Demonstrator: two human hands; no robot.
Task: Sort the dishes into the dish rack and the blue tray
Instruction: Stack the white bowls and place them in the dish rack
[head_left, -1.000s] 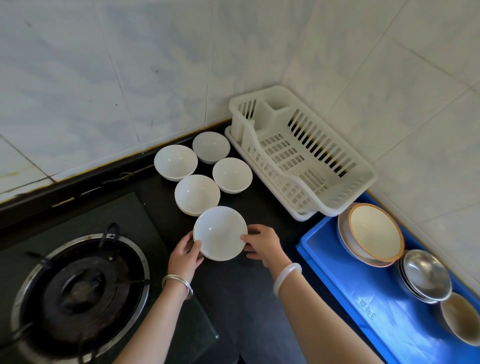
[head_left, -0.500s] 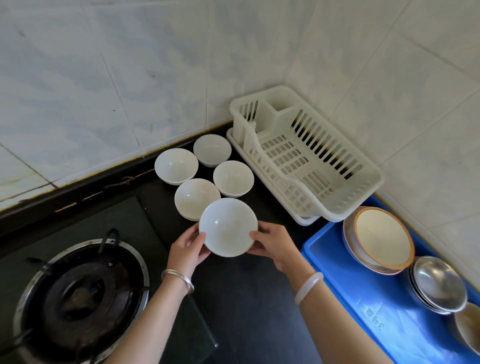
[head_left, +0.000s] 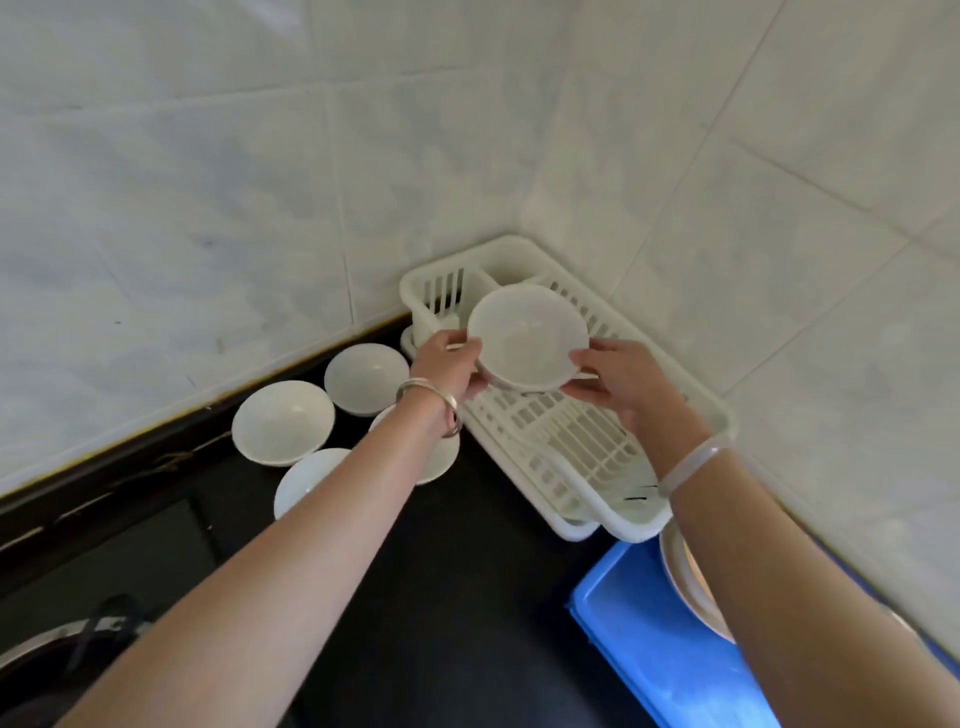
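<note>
Nearest me, the blue tray (head_left: 649, 623) sits at the right end of the table (head_left: 467, 597). It holds a wide orange-rimmed dish (head_left: 685, 582), mostly hidden behind my right forearm; what else lies in it I cannot tell. Further out, four white bowls (head_left: 283, 421) sit clustered on the table, left of the dish rack (head_left: 571, 457).

A second ago the fifth bowl was low beside that cluster. Now the held bowl (head_left: 527, 338) is up and across, over the rack's far half. My left hand (head_left: 447, 364) and right hand (head_left: 623, 384) have their fingers clamped on opposite sides of its rim. I judge it is about to be set down, the first into the rack. I see no dish on the rack's grid, and the bowl partly hides its far slotted compartment.
</note>
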